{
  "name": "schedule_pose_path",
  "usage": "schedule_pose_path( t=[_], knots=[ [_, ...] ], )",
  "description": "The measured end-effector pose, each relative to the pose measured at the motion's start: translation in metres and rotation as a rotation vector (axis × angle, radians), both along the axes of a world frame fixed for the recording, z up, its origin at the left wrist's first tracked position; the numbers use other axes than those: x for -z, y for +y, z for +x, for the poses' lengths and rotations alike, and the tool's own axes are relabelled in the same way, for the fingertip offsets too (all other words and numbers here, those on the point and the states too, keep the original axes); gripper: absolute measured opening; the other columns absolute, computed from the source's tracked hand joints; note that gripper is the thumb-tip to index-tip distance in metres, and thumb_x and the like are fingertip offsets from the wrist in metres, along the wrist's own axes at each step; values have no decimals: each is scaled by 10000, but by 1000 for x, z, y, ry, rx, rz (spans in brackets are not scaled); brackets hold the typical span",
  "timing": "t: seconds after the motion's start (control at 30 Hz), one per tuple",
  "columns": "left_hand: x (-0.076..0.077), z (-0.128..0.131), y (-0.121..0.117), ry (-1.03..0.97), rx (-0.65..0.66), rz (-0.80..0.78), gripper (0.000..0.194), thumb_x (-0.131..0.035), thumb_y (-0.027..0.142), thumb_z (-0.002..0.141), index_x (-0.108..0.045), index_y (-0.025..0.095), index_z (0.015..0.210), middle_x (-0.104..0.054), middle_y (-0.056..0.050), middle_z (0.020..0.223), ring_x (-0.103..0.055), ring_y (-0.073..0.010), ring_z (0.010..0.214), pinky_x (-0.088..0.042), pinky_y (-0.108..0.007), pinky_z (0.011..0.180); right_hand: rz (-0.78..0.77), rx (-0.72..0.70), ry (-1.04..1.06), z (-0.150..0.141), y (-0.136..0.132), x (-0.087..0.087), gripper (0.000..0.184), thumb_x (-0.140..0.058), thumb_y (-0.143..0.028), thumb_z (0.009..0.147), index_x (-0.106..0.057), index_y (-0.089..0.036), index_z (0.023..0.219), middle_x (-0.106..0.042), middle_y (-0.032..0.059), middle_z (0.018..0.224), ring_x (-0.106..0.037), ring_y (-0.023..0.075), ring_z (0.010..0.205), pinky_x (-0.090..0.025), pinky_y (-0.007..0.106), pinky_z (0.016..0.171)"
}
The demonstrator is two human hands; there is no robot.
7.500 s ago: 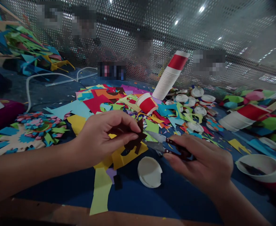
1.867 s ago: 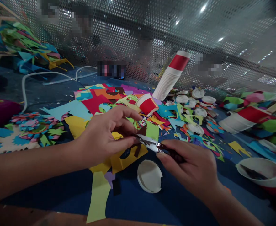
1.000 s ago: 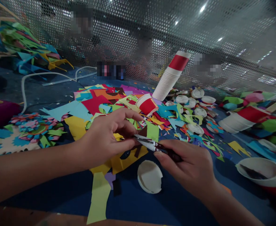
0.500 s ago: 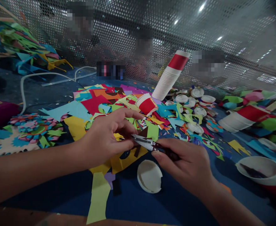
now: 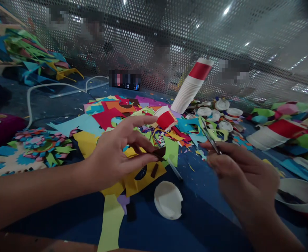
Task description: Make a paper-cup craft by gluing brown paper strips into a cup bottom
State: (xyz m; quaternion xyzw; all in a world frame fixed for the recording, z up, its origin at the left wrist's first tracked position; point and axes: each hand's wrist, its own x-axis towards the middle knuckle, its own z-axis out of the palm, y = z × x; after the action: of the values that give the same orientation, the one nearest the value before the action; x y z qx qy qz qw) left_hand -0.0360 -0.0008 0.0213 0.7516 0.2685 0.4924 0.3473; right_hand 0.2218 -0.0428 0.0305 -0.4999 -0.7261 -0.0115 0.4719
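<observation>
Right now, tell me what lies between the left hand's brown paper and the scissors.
Light green paper, then small scraps on the blue table, show beneath that gap in the head view.

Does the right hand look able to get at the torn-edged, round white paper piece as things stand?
Probably yes: only bare blue table shows between the right hand and the round white piece. Its grip on the silver-bladed scissors might hinder a pickup, though.
</observation>
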Motion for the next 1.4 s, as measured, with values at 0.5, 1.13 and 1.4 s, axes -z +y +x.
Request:
schedule_pose_path(
  t=[0.5, 1.13, 1.4],
  knots=[
    [-1, -2, 0, 71, -36, 360, 335, -723, 154, 870, -589, 266, 1157, -766, 40, 826, -682, -152, 894, -488, -321, 891, 137, 2, -481, -12, 11, 2, 404, -622, -455, 921, -672, -119, 1141, -678, 141, 994, -634, 279, 945, -529, 425, 827],
    [2, 1, -4, 209, 25, 387, 85, -691, 149, 882, -681, 227, 915, -729, 42, 855, -601, -136, 1004, -468, -228, 937, 191, -374, -166, -53, -9, -7, 161, -616, 11, 772, -636, -145, 806, -705, 58, 732, -676, 135, 709, -583, 251, 735],
    [2, 6, -9, 199, 39, 382, 79, -632, 134, 886, -659, 208, 880, -715, 26, 822, -597, -155, 931, -449, -288, 904, 171, -361, -144, -54, -9, -5, 139, -624, -10, 772, -610, -148, 776, -687, 61, 717, -652, 129, 711, -570, 252, 708]
  ],
)
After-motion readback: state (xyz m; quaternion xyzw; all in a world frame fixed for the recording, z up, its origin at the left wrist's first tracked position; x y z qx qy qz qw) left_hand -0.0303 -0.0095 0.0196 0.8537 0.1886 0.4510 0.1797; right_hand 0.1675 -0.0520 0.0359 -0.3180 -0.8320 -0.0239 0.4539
